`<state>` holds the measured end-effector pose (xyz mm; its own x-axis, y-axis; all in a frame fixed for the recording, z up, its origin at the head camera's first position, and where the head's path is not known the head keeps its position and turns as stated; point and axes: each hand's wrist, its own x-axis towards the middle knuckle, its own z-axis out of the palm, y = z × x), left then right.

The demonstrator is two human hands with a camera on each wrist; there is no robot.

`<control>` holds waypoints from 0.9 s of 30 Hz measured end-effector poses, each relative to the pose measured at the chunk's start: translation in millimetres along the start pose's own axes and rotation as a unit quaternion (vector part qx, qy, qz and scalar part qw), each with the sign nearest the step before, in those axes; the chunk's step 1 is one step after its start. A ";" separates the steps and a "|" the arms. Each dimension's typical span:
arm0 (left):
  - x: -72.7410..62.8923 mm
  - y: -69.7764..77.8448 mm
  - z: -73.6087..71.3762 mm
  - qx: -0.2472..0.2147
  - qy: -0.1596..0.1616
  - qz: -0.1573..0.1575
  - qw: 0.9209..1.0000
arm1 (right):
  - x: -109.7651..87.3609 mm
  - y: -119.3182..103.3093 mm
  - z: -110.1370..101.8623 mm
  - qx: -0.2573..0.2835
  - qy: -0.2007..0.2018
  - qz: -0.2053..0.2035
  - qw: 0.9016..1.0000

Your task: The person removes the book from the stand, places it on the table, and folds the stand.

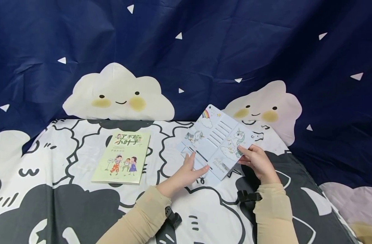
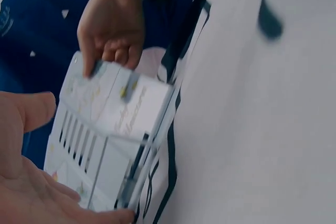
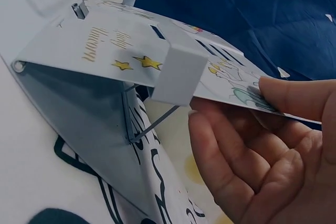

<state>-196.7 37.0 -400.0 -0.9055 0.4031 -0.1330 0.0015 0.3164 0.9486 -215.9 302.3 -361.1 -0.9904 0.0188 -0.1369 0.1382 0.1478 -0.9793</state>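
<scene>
A pale blue folding book stand (image 1: 217, 144) with unicorns, a rainbow and a row of slots is held tilted above the bedspread. My right hand (image 1: 259, 162) pinches its right edge, thumb on the printed face and fingers curled beneath, as the right wrist view shows. There the back plate (image 3: 94, 108) stands spread from the front board, with a thin wire brace (image 3: 152, 124) between them. My left hand (image 1: 186, 174) is at the stand's lower left side. In the left wrist view its thumb and fingers (image 2: 37, 192) are spread and fairly straight beside the board.
A light green book (image 1: 123, 157) with cartoon children on its cover lies flat to the left of the stand. The black and white patterned bedspread (image 1: 201, 206) is beneath both. Behind hangs a dark blue cloth (image 1: 204, 51) with clouds and white triangles.
</scene>
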 end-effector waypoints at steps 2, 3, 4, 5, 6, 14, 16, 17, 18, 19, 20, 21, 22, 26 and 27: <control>-2.8 1.9 4.4 0.006 -0.001 -0.004 1.000 | 0.4 0.7 0.3 -0.007 0.001 0.003 1.000; -4.2 2.8 6.2 0.009 -0.001 -0.008 1.000 | 0.6 1.0 0.2 -0.008 0.002 0.004 1.000; -5.5 3.9 7.6 0.014 -0.002 -0.012 1.000 | 0.6 1.2 0.1 -0.009 0.005 0.005 1.000; -6.5 4.8 8.6 0.018 -0.002 -0.014 1.000 | 0.5 1.3 -0.1 -0.010 0.005 0.005 1.000; -7.3 5.5 9.2 0.022 -0.002 -0.016 1.000 | 0.4 1.2 -0.1 -0.010 0.005 0.005 1.000; -7.3 5.8 8.1 0.014 -0.006 -0.019 1.000 | -0.5 -1.0 1.3 -0.010 0.002 0.004 1.000; -6.4 5.8 6.5 0.009 -0.008 -0.016 1.000 | -0.4 -1.9 1.9 -0.009 0.001 0.003 1.000; -6.1 6.0 5.6 0.006 -0.008 -0.014 1.000 | -0.2 -2.2 2.0 -0.007 0.001 0.003 1.000; -6.0 6.5 4.8 0.005 -0.009 -0.013 1.000 | -0.1 -2.4 2.1 -0.005 0.000 0.003 1.000; -5.6 6.2 4.1 0.002 -0.010 -0.014 1.000 | -0.1 -2.6 2.4 -0.003 0.000 0.003 1.000; -5.3 6.1 3.5 0.000 -0.011 -0.016 1.000 | -0.1 -2.8 2.5 -0.003 -0.001 0.003 1.000; -5.3 6.1 3.0 -0.001 -0.012 -0.019 1.000 | -0.1 -2.8 2.7 -0.003 -0.001 0.004 1.000; -5.1 5.9 2.4 -0.004 -0.014 -0.022 1.000 | -0.1 -2.7 2.8 -0.005 -0.001 0.004 1.000; -5.1 5.3 1.0 -0.006 -0.016 -0.033 0.999 | 0.3 -1.7 2.5 -0.010 -0.002 0.004 1.000; -5.2 5.3 0.9 -0.007 -0.017 -0.034 0.999 | 0.4 -1.3 2.4 -0.010 -0.002 0.004 1.000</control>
<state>-191.7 37.4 -394.6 -0.8886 0.4095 -0.2066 -0.0657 0.3322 0.9409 -216.4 299.7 -360.2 -0.9892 0.0168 -0.1454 0.1462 0.1677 -0.9749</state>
